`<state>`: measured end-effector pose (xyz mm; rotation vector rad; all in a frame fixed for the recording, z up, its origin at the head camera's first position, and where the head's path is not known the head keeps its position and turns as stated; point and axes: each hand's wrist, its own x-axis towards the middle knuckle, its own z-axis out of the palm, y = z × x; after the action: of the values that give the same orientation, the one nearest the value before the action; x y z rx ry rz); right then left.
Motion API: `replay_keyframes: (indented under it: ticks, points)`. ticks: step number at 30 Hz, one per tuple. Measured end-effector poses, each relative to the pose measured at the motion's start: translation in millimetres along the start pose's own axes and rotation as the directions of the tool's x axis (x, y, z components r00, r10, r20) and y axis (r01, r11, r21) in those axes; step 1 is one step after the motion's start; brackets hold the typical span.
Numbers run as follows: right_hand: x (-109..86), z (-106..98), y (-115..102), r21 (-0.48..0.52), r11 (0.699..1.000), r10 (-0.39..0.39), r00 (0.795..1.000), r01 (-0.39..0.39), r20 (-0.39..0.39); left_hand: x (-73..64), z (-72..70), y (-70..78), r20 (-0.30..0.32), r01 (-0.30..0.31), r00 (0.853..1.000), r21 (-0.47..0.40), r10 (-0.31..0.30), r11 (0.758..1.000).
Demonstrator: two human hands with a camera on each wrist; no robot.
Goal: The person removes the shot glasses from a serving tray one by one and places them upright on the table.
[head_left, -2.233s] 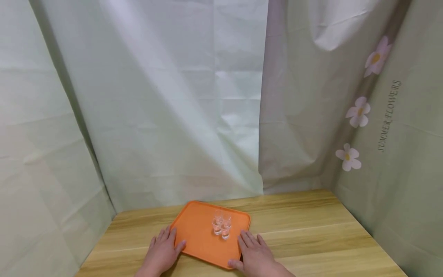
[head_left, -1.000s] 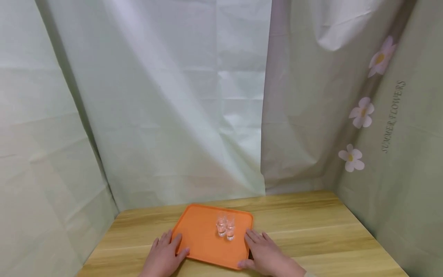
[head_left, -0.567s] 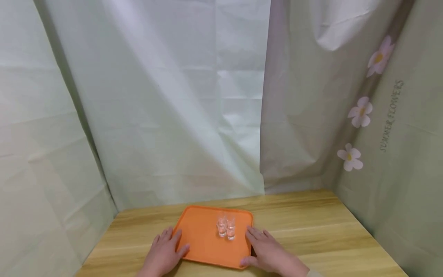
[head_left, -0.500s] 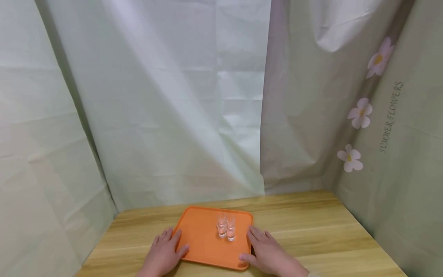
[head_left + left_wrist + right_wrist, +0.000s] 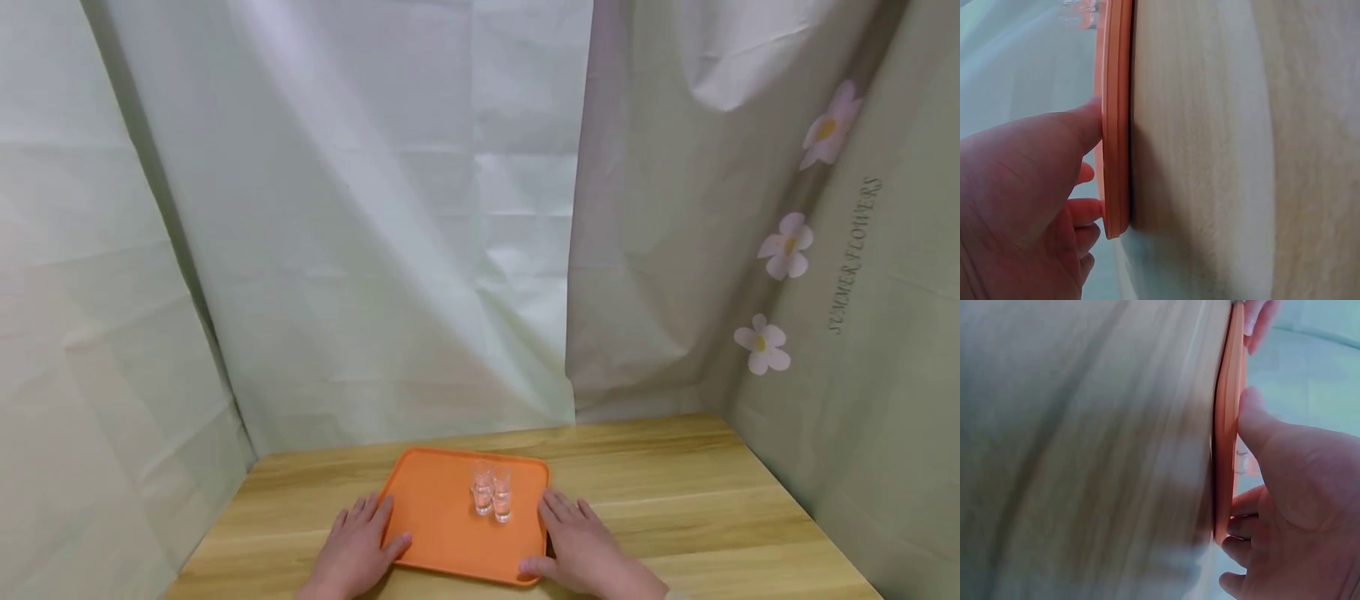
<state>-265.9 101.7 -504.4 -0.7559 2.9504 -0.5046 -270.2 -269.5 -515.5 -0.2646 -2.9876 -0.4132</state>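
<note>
An orange tray (image 5: 442, 521) lies on the wooden table, its long sides running left to right with a slight slant. Several small clear shot glasses (image 5: 502, 500) stand upright in a tight cluster right of the tray's middle. My left hand (image 5: 352, 546) rests at the tray's front left corner, its thumb on the front rim and its extended fingers along the left side. On the opposite corner, my right hand (image 5: 581, 546) touches the right side with extended fingers, thumb on the front rim. Both wrist views show the thumbs against the tray's rim (image 5: 1116, 125), fingers loosely spread.
The light wooden table (image 5: 675, 492) extends around the tray, further to the right than to the left. Pale green cloth (image 5: 375, 250) hangs behind the table and at both sides. White flowers (image 5: 763, 344) and lettering are printed on the right-hand cloth.
The tray has turned a little counterclockwise, its front edge now nearer level, and shifted slightly right in the head view. Both hands moved with it; the glasses stay upright.
</note>
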Motion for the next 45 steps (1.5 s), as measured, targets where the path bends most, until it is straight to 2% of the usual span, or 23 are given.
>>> replay_keyframes:
  ticks: [6, 11, 22, 29, 36, 45]
  points:
    - [-0.2, -2.8, 2.6, -0.027, 1.000, -0.004, 1.000, 0.004, -0.003, 0.1, -1.9, 5.4, 0.060, 0.012, 0.998, 0.007, -0.012, 1.000]
    - [-0.4, -6.8, 9.0, 0.008, 1.000, 0.001, 1.000, -0.001, 0.015, -3.7, -0.8, 10.6, 0.103, 0.030, 0.994, -0.003, -0.029, 1.000]
    - [-2.4, -18.8, 28.7, 0.060, 0.997, -0.046, 0.998, 0.043, 0.042, -16.6, 2.3, 25.9, 0.100, 0.015, 0.995, -0.021, -0.013, 1.000]
    - [-2.3, -22.8, 36.1, 0.072, 0.996, -0.050, 0.995, 0.044, 0.089, -22.4, 10.2, 27.0, 0.086, 0.009, 0.996, -0.011, -0.008, 1.000]
    - [-6.9, -26.2, 42.0, 0.083, 0.995, -0.068, 0.993, 0.060, 0.096, -25.5, 13.4, 32.8, 0.111, 0.020, 0.994, -0.031, -0.017, 0.999]
    - [-15.0, -33.6, 57.0, 0.114, 0.987, -0.126, 0.988, 0.115, 0.091, -31.4, 18.5, 37.0, 0.113, -0.034, 0.993, -0.044, 0.039, 0.998]
